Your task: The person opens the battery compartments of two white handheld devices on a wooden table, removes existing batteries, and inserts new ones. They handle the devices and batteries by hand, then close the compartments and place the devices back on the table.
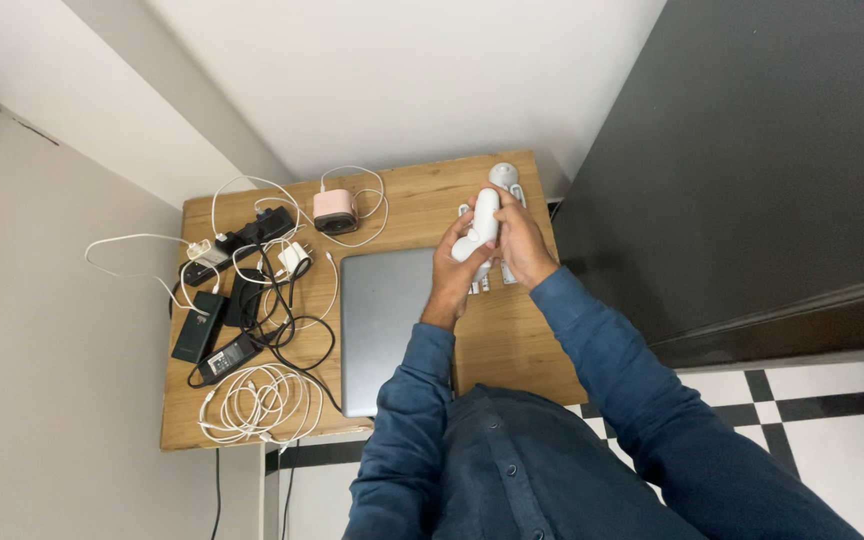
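Nearest the camera: dark blue shirt, both sleeves reaching forward over a small wooden table [512,345] set in a corner. A closed grey laptop [384,325] lay flat on the table just below the hands.

Left hand [449,262] was wrapped around the lower end of a white handheld device [482,228], fingers curled on it. Right hand [520,240] closed on the same device from the other side, near its upper half. The device was held above the table, tilted slightly, not resting on anything. Small white pieces [484,280] lay on the wood beneath the hands; their kind was too small to tell. A round white part [503,175] sat beyond, near the far edge.

Left part of the table: coiled white cables [257,400], black power adapters [214,325], a pink-and-black charger [335,210] farther back.

Risk noted: the device was held over the loose pieces and close to the right-hand edge; a slip of either grip could drop it onto them or off the table. An elbow could also nudge the laptop, which overhung the near edge.
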